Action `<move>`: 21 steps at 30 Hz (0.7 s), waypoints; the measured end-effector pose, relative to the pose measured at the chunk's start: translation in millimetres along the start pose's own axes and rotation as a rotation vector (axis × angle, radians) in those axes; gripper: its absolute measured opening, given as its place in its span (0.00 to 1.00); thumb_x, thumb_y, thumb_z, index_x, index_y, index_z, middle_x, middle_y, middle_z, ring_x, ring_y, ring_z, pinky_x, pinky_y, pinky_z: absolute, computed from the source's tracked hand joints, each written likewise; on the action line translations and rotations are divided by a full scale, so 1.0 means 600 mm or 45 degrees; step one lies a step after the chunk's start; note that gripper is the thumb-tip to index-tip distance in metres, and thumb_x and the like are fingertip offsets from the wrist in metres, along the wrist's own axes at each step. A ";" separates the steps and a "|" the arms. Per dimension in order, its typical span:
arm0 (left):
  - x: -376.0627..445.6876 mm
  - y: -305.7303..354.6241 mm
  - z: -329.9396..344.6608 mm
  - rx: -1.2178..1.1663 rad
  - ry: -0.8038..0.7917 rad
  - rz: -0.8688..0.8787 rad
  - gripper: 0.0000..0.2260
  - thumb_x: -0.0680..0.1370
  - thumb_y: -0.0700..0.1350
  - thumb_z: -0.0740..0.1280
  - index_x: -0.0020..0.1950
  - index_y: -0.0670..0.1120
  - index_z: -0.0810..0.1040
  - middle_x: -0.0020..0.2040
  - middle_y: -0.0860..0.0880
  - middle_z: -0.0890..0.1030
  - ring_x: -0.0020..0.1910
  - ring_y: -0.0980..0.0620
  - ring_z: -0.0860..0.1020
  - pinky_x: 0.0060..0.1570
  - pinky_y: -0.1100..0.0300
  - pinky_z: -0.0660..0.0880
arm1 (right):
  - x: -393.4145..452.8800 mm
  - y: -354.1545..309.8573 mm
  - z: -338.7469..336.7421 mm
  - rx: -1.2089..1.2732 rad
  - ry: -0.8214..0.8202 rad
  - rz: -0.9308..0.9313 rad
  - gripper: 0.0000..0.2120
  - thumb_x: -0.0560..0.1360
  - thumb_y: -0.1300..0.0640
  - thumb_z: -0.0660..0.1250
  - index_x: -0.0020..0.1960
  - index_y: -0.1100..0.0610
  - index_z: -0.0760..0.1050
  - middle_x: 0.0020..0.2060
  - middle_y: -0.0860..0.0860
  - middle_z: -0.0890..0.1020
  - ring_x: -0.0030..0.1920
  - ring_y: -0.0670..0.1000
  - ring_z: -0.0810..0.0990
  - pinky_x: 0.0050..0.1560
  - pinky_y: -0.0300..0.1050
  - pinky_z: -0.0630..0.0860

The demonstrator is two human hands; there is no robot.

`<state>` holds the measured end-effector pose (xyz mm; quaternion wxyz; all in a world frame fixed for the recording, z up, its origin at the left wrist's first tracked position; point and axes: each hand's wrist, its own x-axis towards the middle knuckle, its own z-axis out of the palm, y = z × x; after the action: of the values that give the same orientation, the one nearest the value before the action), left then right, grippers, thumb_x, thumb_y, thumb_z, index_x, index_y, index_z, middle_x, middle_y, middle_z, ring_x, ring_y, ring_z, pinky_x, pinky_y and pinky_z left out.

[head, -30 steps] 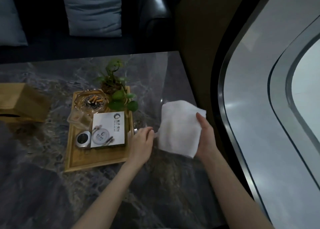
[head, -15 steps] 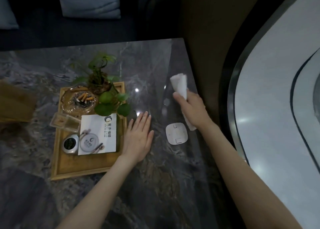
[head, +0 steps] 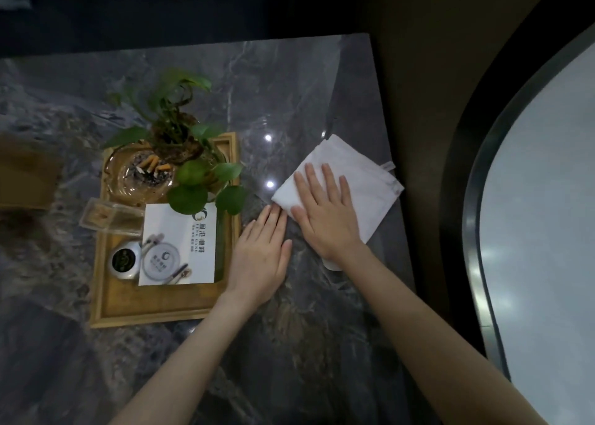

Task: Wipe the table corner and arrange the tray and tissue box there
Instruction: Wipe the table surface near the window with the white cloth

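Note:
A white cloth (head: 360, 179) lies spread on the grey marble table (head: 289, 86) near its right edge. My right hand (head: 325, 212) presses flat on the cloth, fingers apart. My left hand (head: 262, 250) rests flat on the table beside the wooden tray (head: 154, 308), its edge against the tray's right rim. The tray holds a potted plant (head: 180, 134), a glass ashtray (head: 145, 173) with cigarette butts, a white card (head: 180, 247) and a small round tin (head: 125, 260). The wooden tissue box (head: 25, 173) sits at the far left, partly out of frame.
A clear plastic box (head: 109, 215) overhangs the tray's left rim. A small white object (head: 331, 265) peeks from under my right wrist. A dark sofa (head: 128, 6) runs along the table's far side. A curved white structure (head: 547, 199) with a dark rim stands to the right.
My right hand brought the bunched cloth down and spread it flat on the table under the palm. The left hand stayed flat beside the tray. The small white object is now mostly covered.

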<state>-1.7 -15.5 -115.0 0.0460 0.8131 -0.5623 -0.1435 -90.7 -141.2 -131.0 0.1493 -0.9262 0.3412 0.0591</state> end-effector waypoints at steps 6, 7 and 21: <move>0.001 0.000 -0.001 -0.036 0.011 -0.024 0.22 0.79 0.50 0.51 0.69 0.42 0.66 0.70 0.44 0.69 0.69 0.48 0.67 0.66 0.52 0.61 | 0.041 0.044 -0.017 -0.031 0.012 0.018 0.33 0.76 0.38 0.40 0.75 0.52 0.41 0.77 0.54 0.44 0.76 0.55 0.40 0.73 0.54 0.36; 0.001 0.000 -0.002 -0.040 0.012 -0.021 0.22 0.78 0.50 0.51 0.69 0.42 0.66 0.70 0.44 0.70 0.69 0.48 0.68 0.66 0.52 0.61 | 0.049 0.055 -0.021 -0.047 0.013 0.019 0.33 0.76 0.37 0.42 0.75 0.52 0.40 0.76 0.54 0.44 0.76 0.54 0.40 0.73 0.53 0.36; 0.003 0.000 -0.004 -0.022 0.021 -0.025 0.22 0.78 0.51 0.51 0.67 0.41 0.70 0.68 0.44 0.72 0.68 0.48 0.70 0.64 0.51 0.64 | 0.102 0.034 -0.037 0.073 0.073 0.051 0.25 0.81 0.51 0.46 0.75 0.58 0.46 0.76 0.55 0.50 0.76 0.52 0.45 0.74 0.52 0.39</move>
<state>-0.8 -17.2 -113.0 0.0562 0.8192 -0.5527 -0.1421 -57.4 -200.6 -127.5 0.1647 -0.9158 0.3654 0.0257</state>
